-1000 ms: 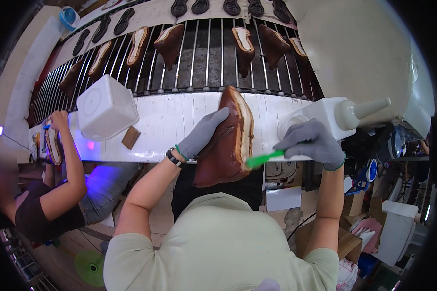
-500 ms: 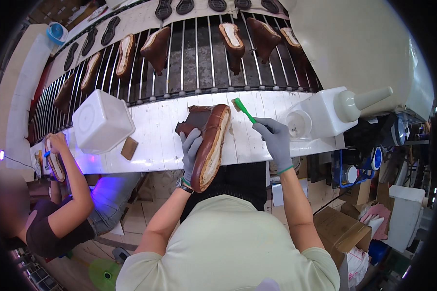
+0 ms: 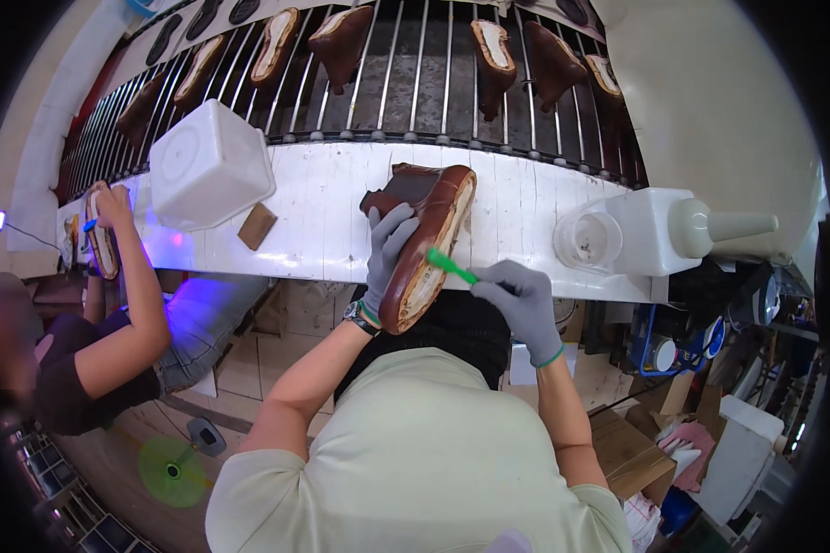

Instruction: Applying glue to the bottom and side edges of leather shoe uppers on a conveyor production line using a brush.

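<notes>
My left hand (image 3: 390, 249), in a grey glove, is closed around a brown leather shoe upper (image 3: 433, 214). Its pale, unsoled underside faces up and to the right, toe end near me. Between the gloved fingers of my right hand (image 3: 521, 302) is the handle of a green brush (image 3: 452, 265), shaped like a toothbrush. The brush head lies over the shoe's underside, around its middle; its bristles are turned away from sight, and whether they touch cannot be made out.
A white plastic container (image 3: 210, 166) and a small brown block (image 3: 256, 227) sit left on the white bench (image 3: 323, 241). To the right are a clear cup (image 3: 588, 241) and a white bottle with nozzle (image 3: 678, 230). Beyond runs a roller conveyor (image 3: 387, 83) carrying shoe uppers. A co-worker (image 3: 111, 350) handles another shoe at left.
My right hand has brought the brush down and left, from beyond the shoe's far end onto its underside. The whole view has shifted. My left hand keeps its hold on the shoe.
</notes>
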A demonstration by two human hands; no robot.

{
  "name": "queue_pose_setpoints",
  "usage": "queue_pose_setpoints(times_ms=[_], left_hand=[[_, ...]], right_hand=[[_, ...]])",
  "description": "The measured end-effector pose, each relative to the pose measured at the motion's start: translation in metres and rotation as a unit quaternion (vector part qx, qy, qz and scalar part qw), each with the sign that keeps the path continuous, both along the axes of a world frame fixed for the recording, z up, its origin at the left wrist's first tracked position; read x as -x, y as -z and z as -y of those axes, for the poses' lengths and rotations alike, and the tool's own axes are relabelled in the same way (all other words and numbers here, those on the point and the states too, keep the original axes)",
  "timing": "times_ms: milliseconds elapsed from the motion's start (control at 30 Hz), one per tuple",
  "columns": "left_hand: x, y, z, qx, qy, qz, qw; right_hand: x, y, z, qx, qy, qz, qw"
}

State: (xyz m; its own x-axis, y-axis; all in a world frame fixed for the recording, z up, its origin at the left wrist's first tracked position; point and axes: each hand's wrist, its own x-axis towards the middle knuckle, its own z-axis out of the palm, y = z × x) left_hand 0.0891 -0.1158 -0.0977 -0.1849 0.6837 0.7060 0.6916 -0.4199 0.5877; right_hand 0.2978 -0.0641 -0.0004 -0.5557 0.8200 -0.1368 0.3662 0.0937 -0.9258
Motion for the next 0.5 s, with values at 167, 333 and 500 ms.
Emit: queue_pose_setpoints(times_ms=[167, 333, 500], left_hand=[[0.01, -0.006, 0.002, -0.003, -0.006, -0.008, 1.0], [0.018, -0.044, -0.008, 0.183, 0.111, 0.202, 0.956], [0.06, -0.103, -0.036, 0.287, 0.094, 0.322, 0.898]], right_hand=[[0.01, -0.032, 0.022, -0.023, -0.114, -0.014, 0.993], [0.0, -0.031, 0.01, 0.001, -0.107, -0.146, 0.983], [-0.034, 0.005, -0.021, 0.205, 0.147, -0.324, 0.912]])
